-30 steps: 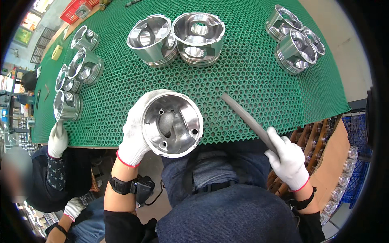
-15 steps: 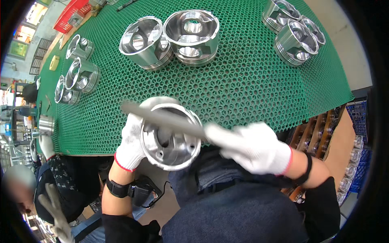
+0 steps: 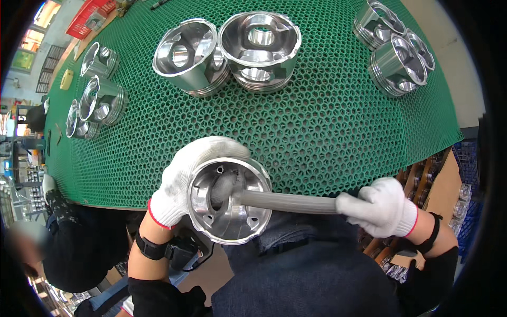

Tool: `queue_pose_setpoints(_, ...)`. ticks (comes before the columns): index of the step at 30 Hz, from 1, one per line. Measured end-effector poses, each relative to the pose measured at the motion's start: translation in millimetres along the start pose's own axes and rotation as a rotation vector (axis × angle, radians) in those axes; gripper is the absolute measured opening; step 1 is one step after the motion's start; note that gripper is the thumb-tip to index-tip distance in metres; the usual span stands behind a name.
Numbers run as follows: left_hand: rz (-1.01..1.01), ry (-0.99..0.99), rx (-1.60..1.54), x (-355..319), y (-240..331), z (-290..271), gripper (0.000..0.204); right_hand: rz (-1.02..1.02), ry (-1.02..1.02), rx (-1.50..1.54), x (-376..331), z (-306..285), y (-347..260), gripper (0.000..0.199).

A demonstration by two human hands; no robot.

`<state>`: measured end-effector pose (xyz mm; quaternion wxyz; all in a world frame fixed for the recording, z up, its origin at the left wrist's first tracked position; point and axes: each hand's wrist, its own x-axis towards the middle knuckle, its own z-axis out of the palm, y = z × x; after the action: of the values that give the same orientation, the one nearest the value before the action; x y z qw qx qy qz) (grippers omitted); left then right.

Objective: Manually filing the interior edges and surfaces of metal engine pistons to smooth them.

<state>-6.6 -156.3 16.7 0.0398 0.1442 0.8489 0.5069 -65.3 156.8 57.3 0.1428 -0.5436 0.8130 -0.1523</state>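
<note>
- Ctr. of frame, slightly L: L grip [image 3: 182, 174], white-gloved, is gripping a metal piston [image 3: 227, 223], wrapping round its L and upper sides; the open end is facing the camera.
- Ctr. R: R grip [image 3: 377, 207], also white-gloved, is gripping one end of a long grey bar [image 3: 290, 202].
- Bar is lying approx. horiz. across the frame, passing over the piston's R rim, its L end reaching over the hollow interior; contact w/ the metal can't be judged.
- Upper ctr.: two more pistons [image 3: 261, 67] are standing close together, open ends up, on the counter [image 3: 317, 127], whose top is showing green honeycomb mesh.
- Upper L: three pistons [image 3: 103, 100] are standing in a loose group; a yellow item [image 3: 66, 79] & a red basket [image 3: 84, 22] are sitting beyond.
- Upper R: three pistons [image 3: 397, 66] are clustering near the counter's R edge.
- Lower L: a co-worker [image 3: 76, 243] in dark clothing is appearing alongside.
- R, below the counter: a brown panel [image 3: 442, 182] is leaning at an angle.
</note>
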Motion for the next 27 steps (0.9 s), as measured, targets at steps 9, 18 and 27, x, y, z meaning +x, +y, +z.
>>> queue_pose_setpoints(9, -0.069, 0.064, 0.204, -22, -2, -1, 0.046, 0.018, 0.185, 0.225, 41, 49, 29, 0.052)
queue_pose_setpoints(18, 0.128, 0.794, -0.09, -47, 18, 63, 0.108, 0.273, 0.489, 0.594, -5, 62, 27, 0.051)
queue_pose_setpoints(27, -0.41, 0.775, -0.431, -68, 28, 33, 0.053, 0.096, 0.337, 0.331, -66, 71, 20, 0.049)
